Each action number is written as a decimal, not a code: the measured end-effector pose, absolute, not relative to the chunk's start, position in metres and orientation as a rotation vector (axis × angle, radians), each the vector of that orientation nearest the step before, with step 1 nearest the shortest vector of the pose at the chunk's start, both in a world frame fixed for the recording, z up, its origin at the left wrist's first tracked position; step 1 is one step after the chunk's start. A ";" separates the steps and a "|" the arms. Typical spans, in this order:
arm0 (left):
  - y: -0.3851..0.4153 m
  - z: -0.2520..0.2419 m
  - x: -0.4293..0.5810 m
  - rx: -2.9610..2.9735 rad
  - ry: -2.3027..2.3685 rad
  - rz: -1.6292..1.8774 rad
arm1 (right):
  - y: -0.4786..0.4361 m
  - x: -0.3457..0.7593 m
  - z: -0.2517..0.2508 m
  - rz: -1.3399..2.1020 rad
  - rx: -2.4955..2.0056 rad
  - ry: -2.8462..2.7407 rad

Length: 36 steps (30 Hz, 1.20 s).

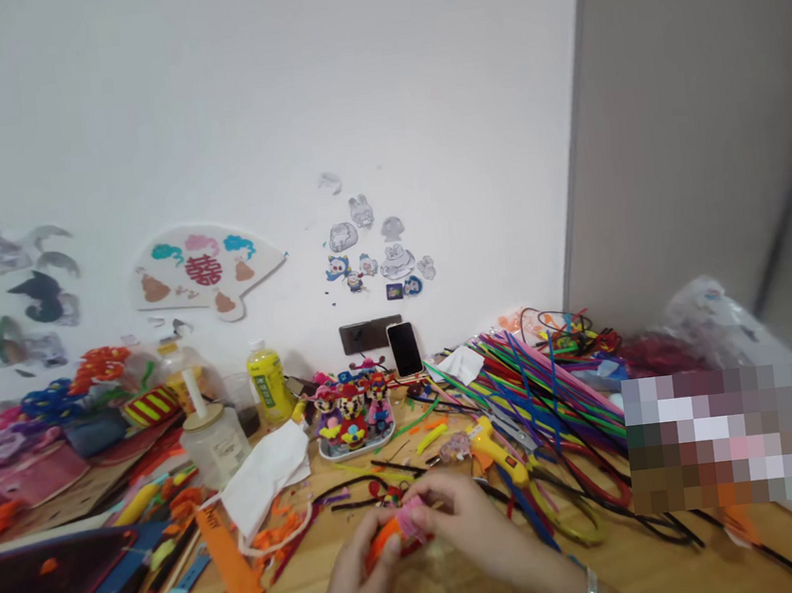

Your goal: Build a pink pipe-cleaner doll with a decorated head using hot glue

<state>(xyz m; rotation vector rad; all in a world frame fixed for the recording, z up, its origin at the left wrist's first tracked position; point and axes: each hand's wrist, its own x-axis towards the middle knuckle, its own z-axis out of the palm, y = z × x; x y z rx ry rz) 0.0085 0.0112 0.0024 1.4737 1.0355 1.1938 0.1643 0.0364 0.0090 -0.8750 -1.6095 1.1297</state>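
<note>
Both hands are closed round a small fuzzy craft piece with an orange part [383,545] and a pink part [412,518], low in the middle of the head view. My left hand [354,570] grips the orange side between thumb and fingers. Pinching the pink side, my right hand [471,523] comes in from the right. Fingers cover much of the piece, so its full shape is hidden. Just beyond my right hand lies a yellow glue gun [493,449]. Behind the hands, a white tray [328,454] holds several small colourful figures [352,412].
A large bundle of coloured pipe cleaners [530,396] spreads at right. A phone [405,348] leans against the wall. At left stand a yellow bottle [268,383], a glass jar [215,450] and fuzzy flower-like crafts [38,463]. Orange scraps and a white cloth [268,480] lie nearer.
</note>
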 end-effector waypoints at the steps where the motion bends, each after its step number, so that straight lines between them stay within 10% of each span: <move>1: 0.011 0.003 0.010 1.385 1.011 1.200 | 0.038 0.167 0.010 1.127 -0.854 -1.636; 7: 0.017 0.001 0.014 1.011 0.876 1.207 | 0.037 0.170 0.010 1.026 -0.850 -1.873; 20: 0.019 -0.006 0.014 1.105 1.002 1.238 | 0.029 0.160 0.005 -0.487 -0.801 -2.351; 36: 0.009 0.002 0.010 1.548 1.025 1.220 | 0.018 0.159 0.013 -0.652 -0.754 -2.151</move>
